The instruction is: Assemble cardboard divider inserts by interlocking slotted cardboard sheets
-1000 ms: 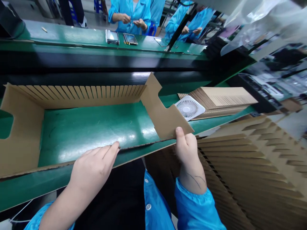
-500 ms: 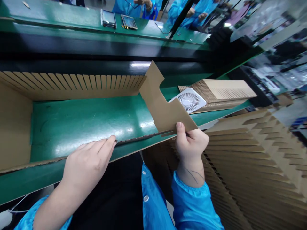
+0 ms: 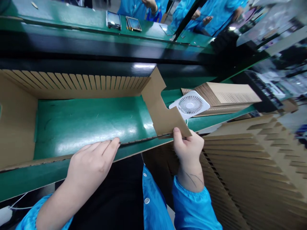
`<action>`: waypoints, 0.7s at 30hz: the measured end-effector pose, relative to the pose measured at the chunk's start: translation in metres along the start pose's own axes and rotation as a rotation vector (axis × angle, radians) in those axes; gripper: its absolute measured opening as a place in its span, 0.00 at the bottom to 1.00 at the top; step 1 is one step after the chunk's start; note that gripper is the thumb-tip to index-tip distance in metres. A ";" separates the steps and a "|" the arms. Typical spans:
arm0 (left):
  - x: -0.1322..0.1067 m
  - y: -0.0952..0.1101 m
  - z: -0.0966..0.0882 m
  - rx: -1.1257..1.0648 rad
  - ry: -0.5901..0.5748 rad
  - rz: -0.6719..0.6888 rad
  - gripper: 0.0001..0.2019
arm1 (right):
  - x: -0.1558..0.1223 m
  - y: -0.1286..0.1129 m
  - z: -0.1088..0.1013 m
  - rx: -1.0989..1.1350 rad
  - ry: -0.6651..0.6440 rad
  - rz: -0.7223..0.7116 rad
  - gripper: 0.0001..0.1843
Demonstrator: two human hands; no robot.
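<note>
A brown cardboard frame stands on the green bench (image 3: 96, 121): a slotted back strip (image 3: 79, 84), a near strip seen edge-on (image 3: 136, 141), and a notched end piece (image 3: 161, 111) at the right. My right hand (image 3: 188, 150) pinches the lower corner of the end piece where it meets the near strip. My left hand (image 3: 92, 166) lies on the near strip with its fingers stretched along the top edge. Another cardboard end panel (image 3: 14, 118) closes the frame at the left.
A small white fan (image 3: 190, 104) leans on a stack of slotted cardboard strips (image 3: 225, 94) at the right. Large piles of slotted cardboard (image 3: 251, 172) fill the lower right. Two tablets (image 3: 123, 21) lie on the far bench, where people in blue coats work.
The view has tipped and drifted slightly. My right hand has shifted a little left and down with the end piece's corner, closing it against the near strip. My left hand stays on the strip.
</note>
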State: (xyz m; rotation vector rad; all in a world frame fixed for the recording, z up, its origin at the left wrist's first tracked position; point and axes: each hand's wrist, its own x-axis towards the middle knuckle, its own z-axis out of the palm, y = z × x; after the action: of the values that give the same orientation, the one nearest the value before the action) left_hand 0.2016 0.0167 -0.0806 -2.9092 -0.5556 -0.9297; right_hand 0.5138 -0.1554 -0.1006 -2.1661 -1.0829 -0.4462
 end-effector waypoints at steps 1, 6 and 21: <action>0.000 0.000 0.001 -0.003 0.003 0.000 0.07 | 0.000 0.000 0.000 0.054 -0.007 0.017 0.25; -0.003 0.003 0.005 -0.004 0.031 -0.001 0.09 | 0.013 -0.006 -0.002 0.324 0.052 0.022 0.34; -0.019 0.018 -0.008 -0.108 0.083 -0.095 0.12 | 0.062 0.026 0.005 0.221 -0.551 0.020 0.35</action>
State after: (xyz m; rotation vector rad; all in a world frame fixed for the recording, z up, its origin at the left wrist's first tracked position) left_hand 0.1890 -0.0075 -0.0836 -2.9443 -0.6622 -1.1209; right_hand 0.5718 -0.1275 -0.0805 -2.1451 -1.3219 0.2925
